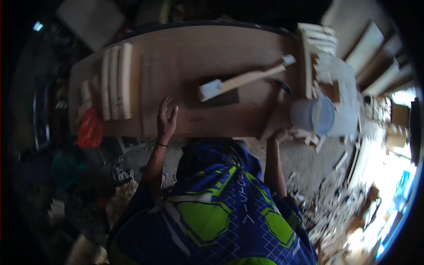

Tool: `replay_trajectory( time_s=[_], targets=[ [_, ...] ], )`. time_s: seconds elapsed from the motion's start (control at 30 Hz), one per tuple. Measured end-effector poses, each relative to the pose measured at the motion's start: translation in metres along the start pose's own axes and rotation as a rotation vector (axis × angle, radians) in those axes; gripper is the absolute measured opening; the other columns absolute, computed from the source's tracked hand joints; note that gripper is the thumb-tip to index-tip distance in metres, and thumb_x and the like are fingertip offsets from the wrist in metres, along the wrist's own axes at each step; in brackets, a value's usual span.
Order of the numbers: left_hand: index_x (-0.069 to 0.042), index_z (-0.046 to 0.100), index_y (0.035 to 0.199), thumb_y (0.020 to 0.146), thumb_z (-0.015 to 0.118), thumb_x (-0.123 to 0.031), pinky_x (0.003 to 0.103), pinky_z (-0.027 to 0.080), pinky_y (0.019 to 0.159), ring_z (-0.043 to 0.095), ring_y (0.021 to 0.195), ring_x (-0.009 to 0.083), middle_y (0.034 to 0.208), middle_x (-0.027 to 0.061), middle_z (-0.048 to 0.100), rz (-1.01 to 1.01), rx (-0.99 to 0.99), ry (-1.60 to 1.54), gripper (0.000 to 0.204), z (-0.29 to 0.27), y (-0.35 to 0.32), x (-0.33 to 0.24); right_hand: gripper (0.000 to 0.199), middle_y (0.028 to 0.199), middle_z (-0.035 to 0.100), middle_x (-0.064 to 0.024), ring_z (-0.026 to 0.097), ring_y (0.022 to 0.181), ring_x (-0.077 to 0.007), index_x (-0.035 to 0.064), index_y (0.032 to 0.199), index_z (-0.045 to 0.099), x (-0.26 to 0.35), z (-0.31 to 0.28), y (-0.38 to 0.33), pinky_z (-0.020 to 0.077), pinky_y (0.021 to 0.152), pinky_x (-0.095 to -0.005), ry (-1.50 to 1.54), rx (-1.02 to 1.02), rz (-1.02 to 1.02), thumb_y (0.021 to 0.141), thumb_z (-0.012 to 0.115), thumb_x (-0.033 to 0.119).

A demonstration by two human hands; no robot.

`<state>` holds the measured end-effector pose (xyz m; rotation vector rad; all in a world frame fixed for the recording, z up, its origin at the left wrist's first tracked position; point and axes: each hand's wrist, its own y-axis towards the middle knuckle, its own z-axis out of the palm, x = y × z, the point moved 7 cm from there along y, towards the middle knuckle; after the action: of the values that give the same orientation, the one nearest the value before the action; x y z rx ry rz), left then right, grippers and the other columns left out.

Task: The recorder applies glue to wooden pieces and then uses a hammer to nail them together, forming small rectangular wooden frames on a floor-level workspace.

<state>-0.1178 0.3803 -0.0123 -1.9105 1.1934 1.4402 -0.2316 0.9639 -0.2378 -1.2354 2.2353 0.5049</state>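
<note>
My left hand (167, 119) is raised over the front part of the brown tabletop (176, 57), its fingers apart and nothing in them. My right hand (282, 134) is at the table's front edge, beside a pale plastic bucket (324, 115). Blur hides its fingers, so I cannot make out whether they hold anything. Between and beyond my hands, a pale wooden strip (251, 81) with whitish pieces at both ends lies at a slant, its near end over a dark flat block (227, 97). A small dark tool (283, 85) lies to the right of the strip.
Several pale wooden strips (117, 81) are lined up at the table's left, near a red plastic bag (90, 128). More wooden pieces (318, 39) are stacked at the right end. Boards (371, 48) lean beyond that end. Wood scraps (327, 190) litter the floor on the right.
</note>
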Motion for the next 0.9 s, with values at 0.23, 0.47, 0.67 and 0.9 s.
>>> replay_trajectory(
  time_s=[0.23, 0.47, 0.67, 0.9],
  targets=[
    [0.002, 0.053, 0.131, 0.092, 0.073, -0.025, 0.037, 0.046, 0.101, 0.060, 0.113, 0.0219, 0.123, 0.0136, 0.062, -0.278, -0.328, 0.410, 0.051, -0.148, 0.002, 0.133, 0.061, 0.131, 0.055, -0.0261, 0.058, 0.114, -0.0431, -0.0044, 0.139, 0.047, -0.053, 0.006, -0.033, 0.0461, 0.097, -0.0529, 0.978, -0.094, 0.046, 0.090, 0.061, 0.027],
    [0.005, 0.052, 0.129, 0.100, 0.064, -0.024, 0.035, 0.048, 0.101, 0.062, 0.114, 0.0245, 0.125, 0.0171, 0.063, -0.237, -0.168, 0.187, 0.043, -0.108, 0.007, 0.095, 0.078, 0.141, 0.042, -0.0248, 0.039, 0.132, -0.0434, 0.0152, 0.151, 0.039, -0.095, -0.093, -0.078, 0.0311, 0.113, -0.0489, 1.142, -0.093, -0.209, 0.078, 0.064, 0.009],
    [0.002, 0.054, 0.128, 0.101, 0.061, -0.022, 0.035, 0.048, 0.102, 0.062, 0.116, 0.0256, 0.126, 0.0173, 0.063, -0.253, 0.030, 0.014, 0.037, -0.036, 0.013, 0.084, 0.081, 0.119, 0.053, -0.0229, 0.053, 0.111, -0.0417, 0.0163, 0.155, 0.034, -0.088, -0.076, -0.073, 0.0454, 0.095, -0.0491, 1.139, 0.004, -0.177, 0.079, 0.062, 0.009],
    [0.002, 0.055, 0.127, 0.101, 0.060, -0.022, 0.036, 0.048, 0.103, 0.060, 0.120, 0.0272, 0.126, 0.0180, 0.063, -0.253, 0.080, 0.122, 0.036, -0.049, 0.034, 0.085, 0.057, 0.097, 0.069, -0.0243, 0.068, 0.084, -0.0396, 0.0125, 0.143, 0.052, -0.084, -0.092, -0.138, 0.0536, 0.073, -0.0474, 1.176, 0.452, -0.707, 0.086, 0.058, 0.016]
  ],
)
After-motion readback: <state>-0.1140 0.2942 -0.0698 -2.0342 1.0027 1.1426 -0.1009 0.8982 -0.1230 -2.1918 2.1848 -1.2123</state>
